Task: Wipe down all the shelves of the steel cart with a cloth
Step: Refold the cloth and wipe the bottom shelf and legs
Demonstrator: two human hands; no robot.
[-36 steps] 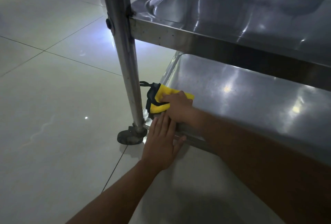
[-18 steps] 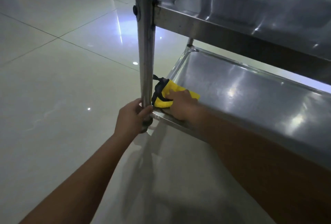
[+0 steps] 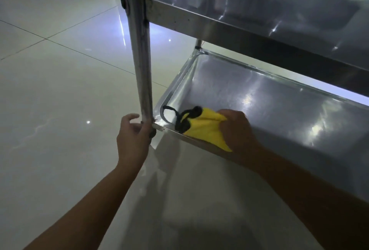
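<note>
While bracing with left hand [image 3: 132, 140] curled around upright steel cart post [image 3: 139, 50], wiping bottom steel shelf [image 3: 279, 114]: right hand [image 3: 237, 130] gripping bunched yellow black-edged cloth [image 3: 201, 128] at near-left corner. Next, probably sweeping rightward.

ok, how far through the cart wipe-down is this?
Done: cannot tell; no shelf shows a clear wiped-versus-unwiped difference. In hand: the right hand grips the yellow cloth in the near left corner of the bottom shelf, while the left hand holds the cart post. Left: the rest of that shelf at least; the shelf above is unclear.
</note>
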